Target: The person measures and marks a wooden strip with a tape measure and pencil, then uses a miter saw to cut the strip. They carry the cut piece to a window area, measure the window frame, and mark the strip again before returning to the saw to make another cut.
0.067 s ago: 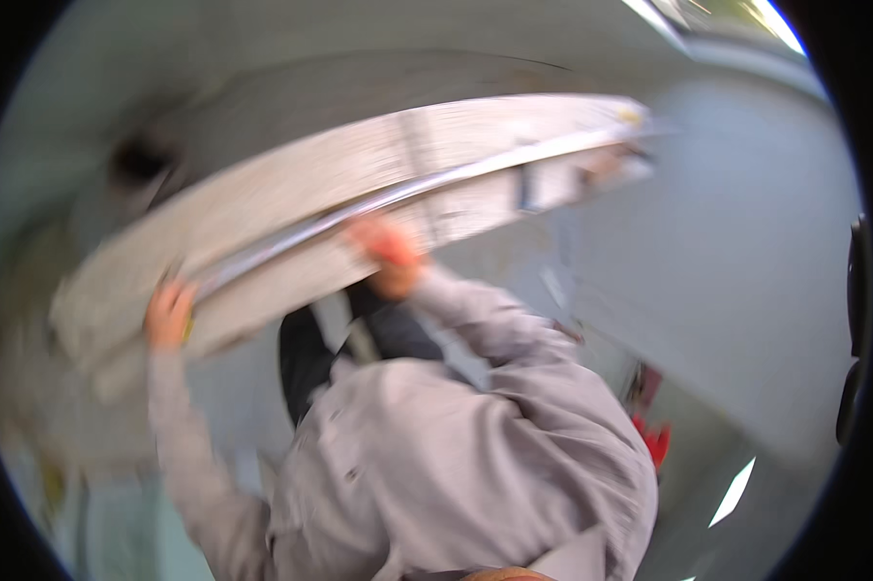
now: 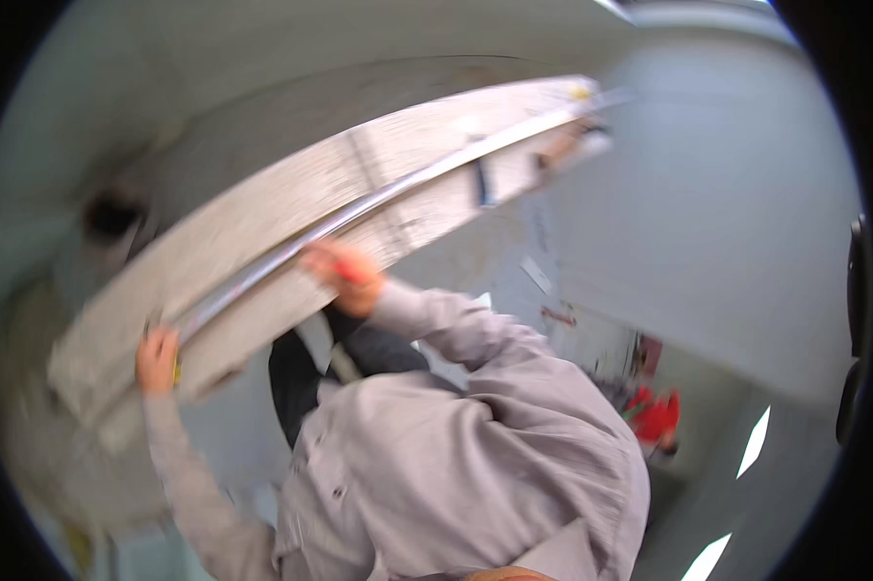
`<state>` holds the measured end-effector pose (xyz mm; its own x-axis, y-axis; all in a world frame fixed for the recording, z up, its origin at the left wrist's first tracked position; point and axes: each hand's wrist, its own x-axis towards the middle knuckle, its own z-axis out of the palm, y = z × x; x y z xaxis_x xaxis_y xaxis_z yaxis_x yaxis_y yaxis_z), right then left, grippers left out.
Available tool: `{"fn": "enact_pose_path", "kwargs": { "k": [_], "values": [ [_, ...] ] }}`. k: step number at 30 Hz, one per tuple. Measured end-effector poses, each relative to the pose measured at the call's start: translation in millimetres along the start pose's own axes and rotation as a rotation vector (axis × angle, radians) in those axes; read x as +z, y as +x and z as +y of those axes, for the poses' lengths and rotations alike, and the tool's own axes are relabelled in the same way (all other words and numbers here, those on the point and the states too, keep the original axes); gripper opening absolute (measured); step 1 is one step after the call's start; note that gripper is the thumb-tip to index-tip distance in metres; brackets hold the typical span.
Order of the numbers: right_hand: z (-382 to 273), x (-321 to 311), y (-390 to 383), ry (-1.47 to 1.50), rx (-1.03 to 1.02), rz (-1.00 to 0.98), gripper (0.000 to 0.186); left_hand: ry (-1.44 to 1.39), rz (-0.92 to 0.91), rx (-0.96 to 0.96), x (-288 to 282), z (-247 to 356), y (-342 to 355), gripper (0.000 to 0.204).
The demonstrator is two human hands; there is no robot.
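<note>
A long silvery metal tube [image 2: 359, 206] lies along a pale, wood-like bench [image 2: 291, 208] that slants from lower left to upper right. At the tube's near left end, my left hand [image 2: 155, 360] is closed, with a small yellow thing [image 2: 177, 372] showing beside its fingers. My right hand [image 2: 347, 278] is over the bench's front edge, just below the tube, closed on a small red object [image 2: 345, 271]. Blur hides what kind of object it is. I cannot tell whether the right fingertips touch the tube.
Near the bench's far right end are a yellow item [image 2: 580, 94], a dark blue strip [image 2: 483, 182] and a brownish block-like thing [image 2: 557, 145]. A round dark object [image 2: 113, 214] stands beyond the bench on the left. Red things [image 2: 657, 414] sit at lower right.
The view has turned, so the bench and tube appear farther left and more steeply slanted. Both hands keep roughly their places along the tube.
</note>
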<state>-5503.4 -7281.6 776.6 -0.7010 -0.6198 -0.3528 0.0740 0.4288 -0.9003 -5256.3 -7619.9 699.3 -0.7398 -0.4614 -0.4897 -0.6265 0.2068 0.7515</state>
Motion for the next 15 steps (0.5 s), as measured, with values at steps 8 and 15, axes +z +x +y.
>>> {"fn": "enact_pose_path", "kwargs": {
  "k": [8, 15],
  "values": [
    [-10.7, -61.4, -22.4, 0.112, 0.128, 0.301, 0.032, -0.021, -0.031, -0.050, -13.5, -34.6, -26.0, 0.022],
    [-1.5, -75.5, -28.0, 0.090, 0.119, 0.365, 0.033, 0.014, -0.130, -0.062, -30.9, 0.1, -26.1, 0.022]
  ]
}}
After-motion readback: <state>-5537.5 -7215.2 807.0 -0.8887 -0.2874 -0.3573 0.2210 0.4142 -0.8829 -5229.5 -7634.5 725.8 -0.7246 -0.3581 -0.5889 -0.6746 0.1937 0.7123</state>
